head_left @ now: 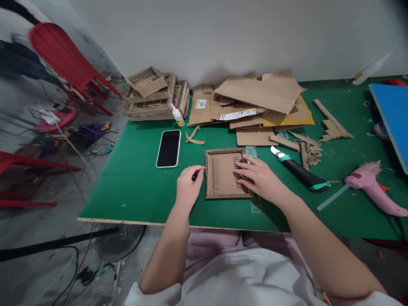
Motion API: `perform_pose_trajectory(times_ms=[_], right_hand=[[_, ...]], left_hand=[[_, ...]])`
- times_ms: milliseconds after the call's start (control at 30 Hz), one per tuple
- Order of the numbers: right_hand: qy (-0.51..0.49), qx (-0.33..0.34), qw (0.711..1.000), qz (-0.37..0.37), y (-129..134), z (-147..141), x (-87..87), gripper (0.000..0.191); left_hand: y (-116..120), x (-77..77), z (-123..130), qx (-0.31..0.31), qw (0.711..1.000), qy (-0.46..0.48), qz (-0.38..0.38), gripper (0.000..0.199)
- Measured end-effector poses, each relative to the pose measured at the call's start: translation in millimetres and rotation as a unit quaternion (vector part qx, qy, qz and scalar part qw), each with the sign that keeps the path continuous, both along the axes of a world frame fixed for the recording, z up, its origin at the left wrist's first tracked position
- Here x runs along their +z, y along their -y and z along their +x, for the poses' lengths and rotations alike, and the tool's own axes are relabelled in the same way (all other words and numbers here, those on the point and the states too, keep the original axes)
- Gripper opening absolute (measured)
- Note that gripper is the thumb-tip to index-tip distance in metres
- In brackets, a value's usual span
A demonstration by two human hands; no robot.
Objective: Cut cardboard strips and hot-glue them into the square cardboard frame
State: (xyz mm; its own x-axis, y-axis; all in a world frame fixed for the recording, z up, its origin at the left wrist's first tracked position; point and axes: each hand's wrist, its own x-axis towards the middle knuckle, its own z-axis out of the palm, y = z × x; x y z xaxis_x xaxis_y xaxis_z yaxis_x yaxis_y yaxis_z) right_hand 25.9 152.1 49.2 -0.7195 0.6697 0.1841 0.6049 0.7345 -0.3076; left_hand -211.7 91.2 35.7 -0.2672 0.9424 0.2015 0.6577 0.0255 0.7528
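A shallow square cardboard tray [224, 170] lies flat on the table in front of me, with raised walls and a row of small cardboard ridges along each side of its floor. My left hand [188, 182] is beside its left wall, thumb and fingers closed in a pinch with the tips at the wall. Whatever the pinch may hold is hidden. My right hand [261, 176] rests over the tray's right side, fingers spread, the tips on the right row of ridges [236, 163]. That hand partly covers the right wall.
On the green table [134, 187] are a phone [168, 148], glue bottle [177, 115], cutter knife [299, 170] with its blade out and pink glue gun [366, 182]. Stacked cardboard trays [156, 100] and cardboard sheets [255, 93] line the wall. A blue board [393, 114] is far right.
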Motion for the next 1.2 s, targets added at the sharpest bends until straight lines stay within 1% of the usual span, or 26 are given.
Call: perform_pose_trajectory(times_ms=[300, 467, 567, 633, 700, 767, 833, 900, 933, 1000, 1100, 1200], right_hand=[[-0.008, 0.000, 1.000, -0.009, 0.6, -0.5, 0.6, 0.026], [-0.014, 0.002, 1.000, -0.011, 0.3, -0.2, -2.3, 0.026], [-0.034, 0.012, 0.999, -0.004, 0.4, -0.2, -1.3, 0.026], [-0.067, 0.011, 0.998, 0.011, 0.4, 0.8, 3.5, 0.026], [-0.109, -0.012, 0.993, 0.036, -0.2, 4.4, 11.3, 0.023], [-0.138, -0.056, 0.987, 0.065, -1.0, 11.9, 19.5, 0.021], [-0.143, -0.119, 0.978, 0.092, -1.2, 23.9, 25.2, 0.019], [-0.119, -0.191, 0.969, 0.104, 0.2, 38.9, 26.1, 0.019], [-0.095, -0.218, 0.966, 0.097, 1.6, 46.6, 24.5, 0.020], [-0.032, -0.238, 0.969, 0.059, 6.1, 60.4, 17.7, 0.024], [0.026, -0.219, 0.975, 0.020, 14.6, 72.8, 2.2, 0.030], [0.034, -0.214, 0.976, 0.018, 20.9, 74.9, -10.6, 0.026]], left_hand=[[0.0, 0.0, -0.1, 0.001, 1.000, 0.001, -0.001, 0.015], [-0.5, 0.3, 0.3, -0.002, 1.000, -0.001, -0.001, 0.015], [-0.5, -0.2, -0.2, -0.002, 1.000, -0.001, 0.000, 0.015], [-0.4, -0.5, -0.7, -0.001, 1.000, -0.002, 0.000, 0.015], [-0.3, -0.4, -1.1, -0.001, 1.000, -0.003, 0.000, 0.015], [-0.3, 0.0, -1.0, -0.003, 1.000, -0.003, 0.001, 0.015], [-0.1, 0.4, -0.6, -0.004, 1.000, -0.003, 0.003, 0.015], [0.2, 0.8, -0.2, -0.002, 1.000, -0.004, 0.003, 0.015], [0.4, 0.8, -0.2, -0.002, 1.000, -0.005, 0.003, 0.015], [0.6, 0.6, -0.3, -0.001, 1.000, -0.005, 0.003, 0.015], [0.2, -0.3, -0.7, 0.000, 1.000, -0.006, 0.003, 0.015], [-0.5, -1.1, -0.6, 0.004, 1.000, -0.009, 0.003, 0.015]])
